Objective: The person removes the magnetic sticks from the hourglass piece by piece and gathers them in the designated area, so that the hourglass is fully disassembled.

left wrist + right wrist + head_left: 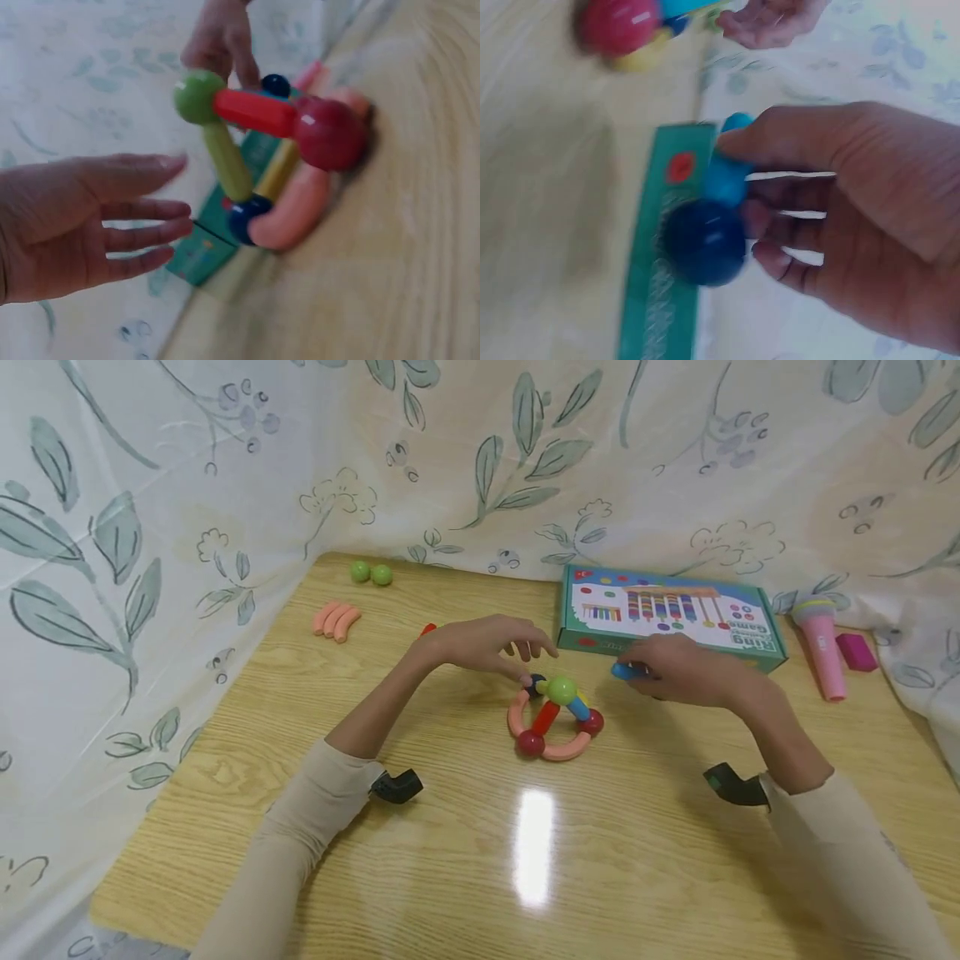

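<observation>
The left hand (480,643) hovers just above and behind the stick-and-ball toy (553,718), its fingers (142,206) spread fairly straight and holding nothing; whether a fingertip brushes the toy's dark blue ball cannot be told. The right hand (686,672) pinches a blue stick (726,169) with a dark blue ball (703,241) at its end, thumb on top and the other fingers curled underneath. The toy stands on the wooden surface (450,843) between the two hands, near the middle. The head view shows its layout: curved pink pieces lie flat as a ring, and straight sticks rise to a green ball (562,690) at the top. The left wrist view shows what the head view hides, a red stick (255,112) running from that green ball down to a big red ball (330,133), and a yellow-green stick sloping to a dark blue ball by the pink curve. Only the right wrist view shows the held ball clearly; there the blue stick's long axis runs roughly along the edge of the green box (667,614), the ball end pointing away from the toy. The picture is blurred.
</observation>
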Action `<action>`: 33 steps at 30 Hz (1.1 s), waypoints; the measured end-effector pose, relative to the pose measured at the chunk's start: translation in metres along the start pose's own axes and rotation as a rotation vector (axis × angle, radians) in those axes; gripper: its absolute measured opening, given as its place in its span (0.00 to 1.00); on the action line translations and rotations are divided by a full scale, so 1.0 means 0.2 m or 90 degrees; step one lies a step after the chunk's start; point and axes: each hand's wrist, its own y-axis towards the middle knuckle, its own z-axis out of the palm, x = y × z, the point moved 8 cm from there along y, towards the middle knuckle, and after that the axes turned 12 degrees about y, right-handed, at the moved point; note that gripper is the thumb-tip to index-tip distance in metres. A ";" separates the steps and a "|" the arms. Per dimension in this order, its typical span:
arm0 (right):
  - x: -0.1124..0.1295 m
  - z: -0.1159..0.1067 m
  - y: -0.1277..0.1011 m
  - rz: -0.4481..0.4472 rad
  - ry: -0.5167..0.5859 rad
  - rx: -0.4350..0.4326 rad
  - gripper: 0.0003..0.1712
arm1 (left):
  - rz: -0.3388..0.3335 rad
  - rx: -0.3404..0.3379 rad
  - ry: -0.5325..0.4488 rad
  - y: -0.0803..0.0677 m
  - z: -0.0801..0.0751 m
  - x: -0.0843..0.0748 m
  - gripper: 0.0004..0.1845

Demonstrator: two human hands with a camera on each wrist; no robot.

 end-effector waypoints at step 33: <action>0.43 -0.31 0.28 -0.159 0.231 -0.261 0.12 | -0.131 -0.293 -0.128 -0.24 -0.38 -0.21 0.22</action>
